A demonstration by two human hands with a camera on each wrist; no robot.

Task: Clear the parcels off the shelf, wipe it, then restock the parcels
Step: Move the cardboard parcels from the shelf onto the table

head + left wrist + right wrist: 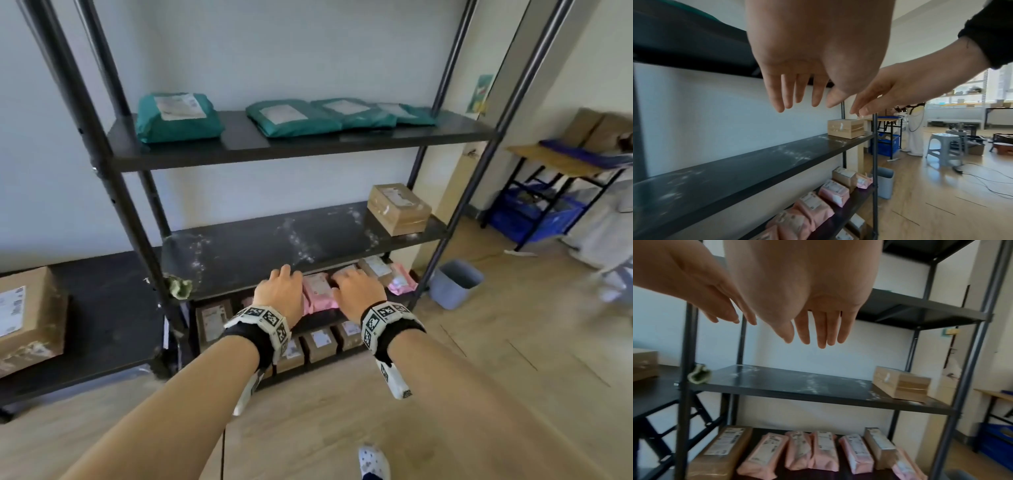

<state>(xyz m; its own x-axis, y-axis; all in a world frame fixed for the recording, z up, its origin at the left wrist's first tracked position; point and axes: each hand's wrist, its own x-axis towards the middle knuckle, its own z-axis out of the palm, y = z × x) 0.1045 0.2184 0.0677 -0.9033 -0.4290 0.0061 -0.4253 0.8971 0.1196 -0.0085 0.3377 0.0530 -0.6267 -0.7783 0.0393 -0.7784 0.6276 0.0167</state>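
The middle shelf of a black rack is dusty with white streaks and bears one cardboard parcel at its right end. That parcel also shows in the left wrist view, and the same parcel in the right wrist view. A crumpled green cloth sits at the shelf's front left corner; the cloth is beside the post. My left hand and right hand hover side by side before the shelf's front edge, fingers straight, holding nothing.
Several teal mailers lie on the top shelf. Pink pouches and brown boxes fill the lower shelves. A large box rests on a low table at left. A grey bin stands right of the rack, beyond it a table with blue crates.
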